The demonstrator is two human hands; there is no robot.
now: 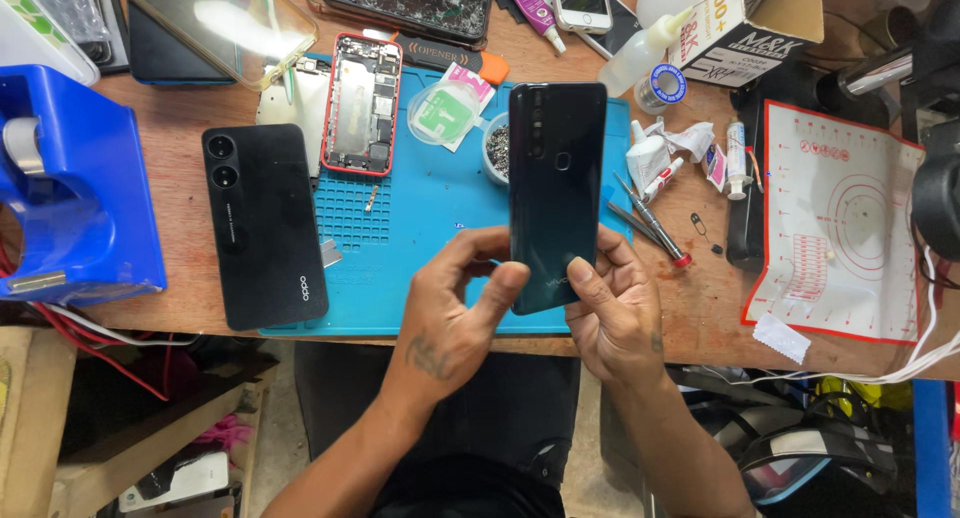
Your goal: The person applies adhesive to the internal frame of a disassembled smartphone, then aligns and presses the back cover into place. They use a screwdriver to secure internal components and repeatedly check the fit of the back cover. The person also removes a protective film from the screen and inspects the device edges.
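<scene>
Both hands hold a dark glossy phone [555, 178] back-side up over the blue repair mat [420, 218]. My left hand [455, 308] pinches its lower left edge with thumb and fingers. My right hand [610, 308] grips the lower right edge, thumb lying on the phone's back. The phone's upper end with its camera strip points away from me.
A black phone [262, 223] lies face down at the mat's left edge. An opened red-framed phone [362, 105] and a small dish of screws [497, 150] sit on the mat. Tweezers and a screwdriver [650, 223], glue tubes, a white-and-red mat [850, 228] and a blue device [70, 188] surround it.
</scene>
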